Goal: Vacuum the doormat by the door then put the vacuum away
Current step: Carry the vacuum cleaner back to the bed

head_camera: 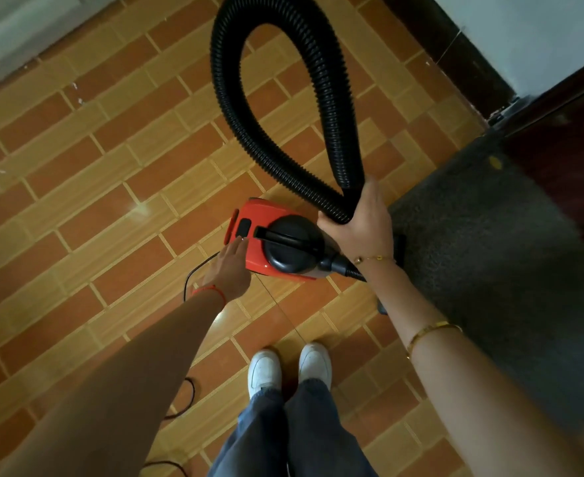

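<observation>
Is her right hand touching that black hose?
Touching: the head view shows the right hand with fingers wrapped round the folded black hose.

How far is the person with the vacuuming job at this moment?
Done: I cannot tell whether the grey doormat is vacuumed. In hand: the right hand grips the looped black hose, and the left hand touches the red vacuum on the tiled floor, near its black switch. Left: putting the vacuum away; its cord lies loose.

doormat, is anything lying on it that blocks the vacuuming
Mostly bare: the doormat shows only a small yellow speck near the door. The right hand, gripping the hose, hides its near edge.
</observation>
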A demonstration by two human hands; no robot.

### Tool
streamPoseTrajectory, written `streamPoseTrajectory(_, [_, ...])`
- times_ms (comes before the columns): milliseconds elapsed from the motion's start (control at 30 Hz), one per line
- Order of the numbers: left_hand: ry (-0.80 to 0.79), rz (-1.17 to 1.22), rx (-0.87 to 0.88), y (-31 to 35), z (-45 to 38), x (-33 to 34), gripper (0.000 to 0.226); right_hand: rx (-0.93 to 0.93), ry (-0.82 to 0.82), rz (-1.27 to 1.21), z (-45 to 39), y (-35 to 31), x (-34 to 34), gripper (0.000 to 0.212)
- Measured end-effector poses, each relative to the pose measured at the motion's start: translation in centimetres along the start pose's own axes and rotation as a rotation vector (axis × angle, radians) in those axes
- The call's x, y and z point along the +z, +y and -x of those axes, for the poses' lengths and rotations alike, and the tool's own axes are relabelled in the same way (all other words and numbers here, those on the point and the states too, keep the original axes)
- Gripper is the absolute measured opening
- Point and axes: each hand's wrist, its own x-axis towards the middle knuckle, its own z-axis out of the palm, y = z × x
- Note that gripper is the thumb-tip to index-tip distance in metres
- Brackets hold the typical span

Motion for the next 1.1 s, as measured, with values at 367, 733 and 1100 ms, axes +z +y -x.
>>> streamPoseTrajectory(367, [0.039,0.038,0.007,-3.5,-7.0,3.8,0.075,-0.11,-0.016,0.254,-0.3,-0.1,4.2,0.068])
streamPoseTrajectory(733, [0.019,0.056,-0.021,-5.0,-8.5,5.6,0.089,-0.086,-0.088,0.266,-1.9,-0.7,5.2,0.067])
streamPoseTrajectory(1100, [-0.076,-0.034,-0.052,-4.4,-9.0,5.1,0.092,-0.051,-0.075,0.266,-2.0,-1.0,5.1,0.069])
